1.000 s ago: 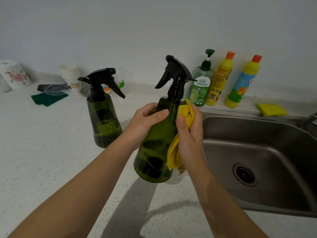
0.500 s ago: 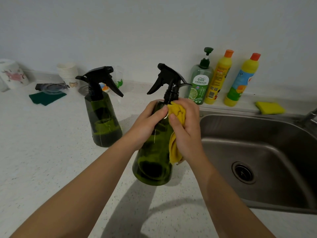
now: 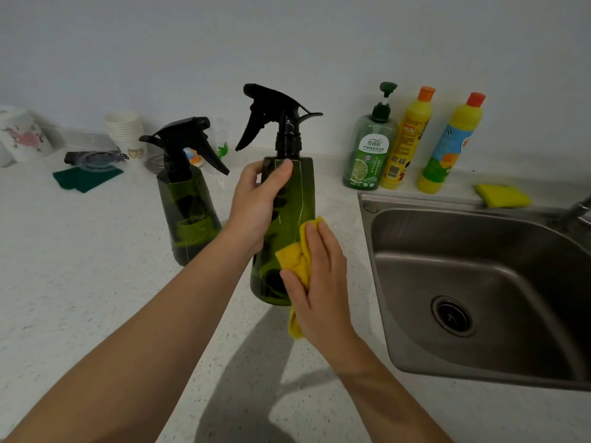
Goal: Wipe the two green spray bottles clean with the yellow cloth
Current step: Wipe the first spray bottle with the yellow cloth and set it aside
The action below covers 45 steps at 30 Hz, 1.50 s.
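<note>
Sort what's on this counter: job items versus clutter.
Job: held bottle, second bottle, cloth, left hand, right hand.
Clutter: soap, two yellow bottles, sponge, cups, green pad.

two bare forearms, no sleeves, left grip point(image 3: 256, 206) & right grip point(image 3: 319, 282) ungloved

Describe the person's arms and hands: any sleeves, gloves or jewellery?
Both forearms are bare as far as the frame shows, with no sleeves in view. The left hand and right hand wear no gloves, and no rings, watch or bracelets are visible.
</note>
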Tool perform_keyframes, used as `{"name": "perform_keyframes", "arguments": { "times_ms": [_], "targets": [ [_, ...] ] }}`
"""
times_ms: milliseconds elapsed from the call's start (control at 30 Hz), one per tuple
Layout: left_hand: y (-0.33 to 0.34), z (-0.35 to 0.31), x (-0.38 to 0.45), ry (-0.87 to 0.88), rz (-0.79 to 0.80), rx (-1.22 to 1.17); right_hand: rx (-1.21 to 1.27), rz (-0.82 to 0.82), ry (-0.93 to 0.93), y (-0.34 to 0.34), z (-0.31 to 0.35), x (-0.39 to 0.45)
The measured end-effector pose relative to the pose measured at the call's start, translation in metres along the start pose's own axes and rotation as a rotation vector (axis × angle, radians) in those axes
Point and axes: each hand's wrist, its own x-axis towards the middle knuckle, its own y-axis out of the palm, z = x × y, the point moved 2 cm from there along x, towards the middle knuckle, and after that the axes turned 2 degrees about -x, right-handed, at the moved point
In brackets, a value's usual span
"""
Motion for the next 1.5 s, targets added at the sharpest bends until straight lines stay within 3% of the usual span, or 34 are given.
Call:
{"name": "perform_keyframes", "arguments": {
  "times_ms": [233,433,567,767,967,1267,1500],
  "targets": [
    [-0.001,0.006,-0.008,-0.120,0.158,0.051,0.172,-0.045,0.126,-0.015,0.003,0.032],
    [-0.007,0.008,-0.013,-0.056,0.210,0.012,0.610,0.102,0.257,-0.029,0.002,0.051],
    [-0.007,0.006,-0.015,-0.002,0.221,-0.024,0.751,0.153,0.352,-0.025,-0.005,0.047],
    [-0.008,0.007,-0.017,0.043,0.240,-0.007,0.795,0.127,0.467,-0.015,-0.008,0.030],
    [-0.007,0.014,-0.020,0.072,0.325,0.086,0.756,-0.009,0.292,-0.031,0.009,0.042],
    [-0.008,0.038,-0.014,-0.126,0.461,0.255,0.714,-0.023,0.340,-0.033,-0.009,0.026],
    [-0.019,0.041,-0.016,-0.121,0.431,0.258,0.769,-0.024,0.431,-0.031,-0.012,0.025]
  ]
}}
